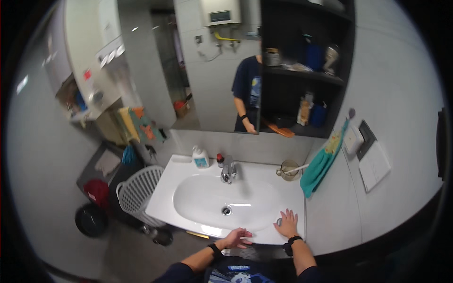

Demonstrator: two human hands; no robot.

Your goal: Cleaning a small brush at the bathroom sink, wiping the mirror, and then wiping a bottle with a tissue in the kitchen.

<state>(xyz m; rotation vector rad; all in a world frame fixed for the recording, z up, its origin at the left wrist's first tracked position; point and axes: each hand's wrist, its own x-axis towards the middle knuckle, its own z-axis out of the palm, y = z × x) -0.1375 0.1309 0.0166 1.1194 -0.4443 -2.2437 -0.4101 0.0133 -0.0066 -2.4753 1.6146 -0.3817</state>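
My right hand (287, 224) lies over the right front of the white washbasin (163, 210), its fingers spread. A small round grey piece (279, 221) shows beside its thumb; whether the hand presses on it I cannot tell. My left hand (236, 238) hovers at the basin's front edge, fingers loosely bent and apart, with nothing seen in it. Farther back stand a chrome faucet (228, 170), a white pump bottle (200, 157) and a small dark bottle with a red cap (220, 159). The metal drain (226, 211) is visible in the bowl.
A brownish cup (288, 170) holding a white-handled brush stands at the back right, near a hanging teal towel (319, 172). Above are a mirror (207, 94) and dark shelves (306, 78) with bottles. A grey laundry basket (139, 191) sits left of the basin.
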